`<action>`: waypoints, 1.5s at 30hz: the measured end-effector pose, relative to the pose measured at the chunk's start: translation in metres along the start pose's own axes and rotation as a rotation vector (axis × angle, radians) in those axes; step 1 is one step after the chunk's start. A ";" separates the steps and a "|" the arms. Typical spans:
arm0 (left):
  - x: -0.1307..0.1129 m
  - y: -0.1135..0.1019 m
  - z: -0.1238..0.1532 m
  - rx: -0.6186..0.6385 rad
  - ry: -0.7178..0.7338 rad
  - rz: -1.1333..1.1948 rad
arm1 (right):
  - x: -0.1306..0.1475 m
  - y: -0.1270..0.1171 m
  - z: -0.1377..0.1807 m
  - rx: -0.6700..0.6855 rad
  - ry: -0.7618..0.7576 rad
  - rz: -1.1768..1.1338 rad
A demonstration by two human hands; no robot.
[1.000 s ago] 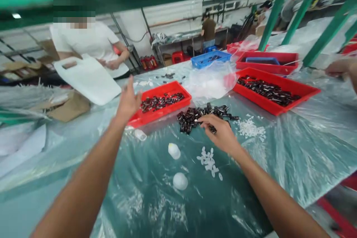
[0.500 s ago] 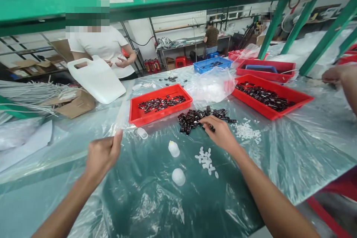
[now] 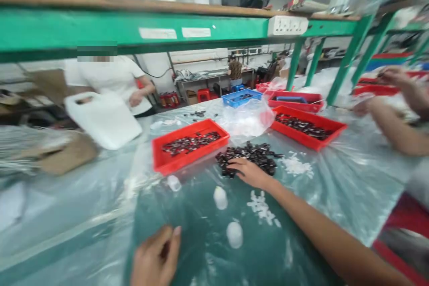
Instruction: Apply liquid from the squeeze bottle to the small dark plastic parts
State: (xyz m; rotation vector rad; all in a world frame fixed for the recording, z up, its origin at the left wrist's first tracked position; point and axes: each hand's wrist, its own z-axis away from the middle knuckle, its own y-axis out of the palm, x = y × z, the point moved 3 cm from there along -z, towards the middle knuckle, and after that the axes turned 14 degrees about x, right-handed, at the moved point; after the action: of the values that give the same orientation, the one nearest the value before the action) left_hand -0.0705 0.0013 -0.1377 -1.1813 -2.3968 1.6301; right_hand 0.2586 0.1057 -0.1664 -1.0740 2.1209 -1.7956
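The right hand [image 3: 251,173] lies, fingers extended, on a heap of small glossy black pieces [image 3: 258,153]; whether it pinches one, I cannot tell. The left hand [image 3: 156,254] curls above the film-covered green surface [image 3: 196,219]; whether it holds anything is unclear. Left of the heap sits a red plastic tray [image 3: 192,163].

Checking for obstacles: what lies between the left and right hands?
In the head view, a white object with a yellowish top sits between left hand and right hand at the black parts.
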 end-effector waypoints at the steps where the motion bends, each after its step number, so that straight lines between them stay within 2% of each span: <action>1: 0.000 -0.001 -0.001 0.027 0.037 -0.044 | -0.003 0.002 -0.002 -0.007 -0.008 -0.002; 5: -0.001 0.000 -0.002 0.077 0.083 -0.094 | -0.009 0.003 0.003 0.003 -0.018 0.032; 10: 0.000 0.004 -0.001 0.119 0.006 -0.038 | 0.001 -0.014 0.020 -0.025 0.015 0.063; 16: -0.012 0.001 -0.002 0.185 0.020 -0.051 | 0.045 -0.047 0.035 -0.341 -0.058 0.005; 21: -0.019 0.002 -0.001 0.247 0.030 -0.050 | 0.080 -0.062 0.045 -0.611 -0.090 -0.051; 30: -0.021 0.012 0.000 0.270 0.055 0.019 | 0.105 -0.063 0.057 -0.880 -0.207 -0.134; 35: -0.019 0.012 -0.002 0.232 0.052 0.043 | 0.114 -0.066 0.058 -0.920 -0.270 -0.175; 39: -0.022 0.008 -0.004 0.188 0.071 0.058 | 0.117 -0.067 0.059 -0.916 -0.261 -0.176; 42: -0.023 0.005 -0.002 0.167 0.051 0.084 | 0.118 -0.064 0.061 -0.884 -0.236 -0.162; 45: -0.028 0.001 0.000 0.152 -0.003 0.107 | 0.118 -0.057 0.059 -0.769 -0.274 -0.171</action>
State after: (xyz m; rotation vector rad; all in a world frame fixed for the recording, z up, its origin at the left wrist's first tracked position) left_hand -0.0498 -0.0147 -0.1272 -1.3007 -2.1998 1.8079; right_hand 0.2285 -0.0135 -0.0923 -1.5795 2.6415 -0.7709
